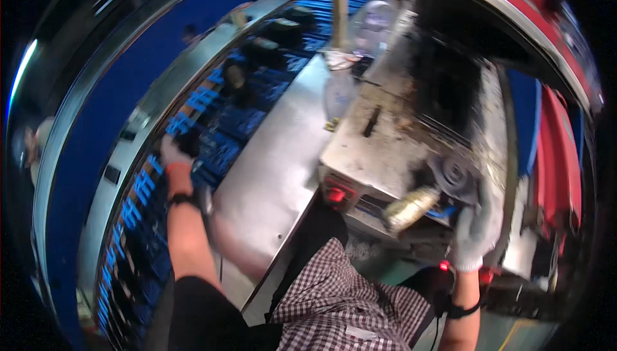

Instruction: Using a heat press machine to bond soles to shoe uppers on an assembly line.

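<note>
Gloved hands (474,235) on machine (411,145)

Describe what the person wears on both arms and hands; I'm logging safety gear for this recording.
Left hand: a whitish glove with an orange cuff, a dark band on the wrist, forearm bare. Right hand: a white knitted glove, with a dark wrist strap below it, forearm bare. No long sleeves show.
</note>
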`<state>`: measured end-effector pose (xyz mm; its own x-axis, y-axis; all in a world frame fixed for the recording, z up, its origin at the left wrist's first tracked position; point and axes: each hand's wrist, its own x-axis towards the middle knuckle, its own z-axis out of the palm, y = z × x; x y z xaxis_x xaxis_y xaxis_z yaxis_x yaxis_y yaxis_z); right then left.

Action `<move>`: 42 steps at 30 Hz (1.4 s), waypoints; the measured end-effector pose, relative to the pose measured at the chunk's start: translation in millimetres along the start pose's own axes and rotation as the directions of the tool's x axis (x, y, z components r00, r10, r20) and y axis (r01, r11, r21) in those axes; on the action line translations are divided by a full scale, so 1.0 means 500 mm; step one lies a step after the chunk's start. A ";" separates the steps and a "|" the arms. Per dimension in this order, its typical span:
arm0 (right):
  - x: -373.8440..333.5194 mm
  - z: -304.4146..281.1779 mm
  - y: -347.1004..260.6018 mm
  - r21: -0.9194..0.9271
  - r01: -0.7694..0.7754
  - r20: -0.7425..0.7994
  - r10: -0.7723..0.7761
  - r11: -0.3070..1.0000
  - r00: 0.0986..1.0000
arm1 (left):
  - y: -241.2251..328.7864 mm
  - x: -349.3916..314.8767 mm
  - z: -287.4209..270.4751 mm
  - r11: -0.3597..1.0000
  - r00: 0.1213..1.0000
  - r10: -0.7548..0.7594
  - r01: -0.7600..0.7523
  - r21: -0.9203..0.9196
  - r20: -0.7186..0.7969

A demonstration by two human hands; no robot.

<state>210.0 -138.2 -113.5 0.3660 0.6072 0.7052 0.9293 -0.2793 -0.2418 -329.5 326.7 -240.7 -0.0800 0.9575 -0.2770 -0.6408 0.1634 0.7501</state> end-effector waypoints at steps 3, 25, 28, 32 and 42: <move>0.018 -0.012 0.029 0.136 0.110 -0.166 -0.086 0.985 0.982 | -0.034 -0.131 0.097 0.973 0.988 -0.150 0.139 -0.185 -0.047; 0.410 0.119 0.049 0.657 -0.481 0.347 0.334 0.580 0.877 | -0.183 -0.671 0.792 0.752 0.330 0.032 -0.630 0.195 0.944; 0.441 0.192 0.089 0.228 -0.414 0.298 0.341 0.881 0.891 | -0.113 -0.704 0.820 0.720 0.131 0.171 -0.693 -0.034 0.977; 0.434 0.211 0.057 -0.196 -0.299 0.443 0.356 0.934 0.823 | -0.083 -0.680 0.870 0.367 -0.081 0.333 -0.907 -0.208 0.939; 0.382 0.107 0.071 0.052 -0.135 0.367 0.107 0.990 0.924 | -0.064 -0.653 1.200 -0.300 -0.438 0.127 -0.872 -0.386 0.890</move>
<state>315.6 7.6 -22.9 0.4557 0.8044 0.3811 0.8728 -0.3196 -0.3689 175.5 151.1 186.1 0.6333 -0.1868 0.7510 -0.0329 -0.9761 -0.2150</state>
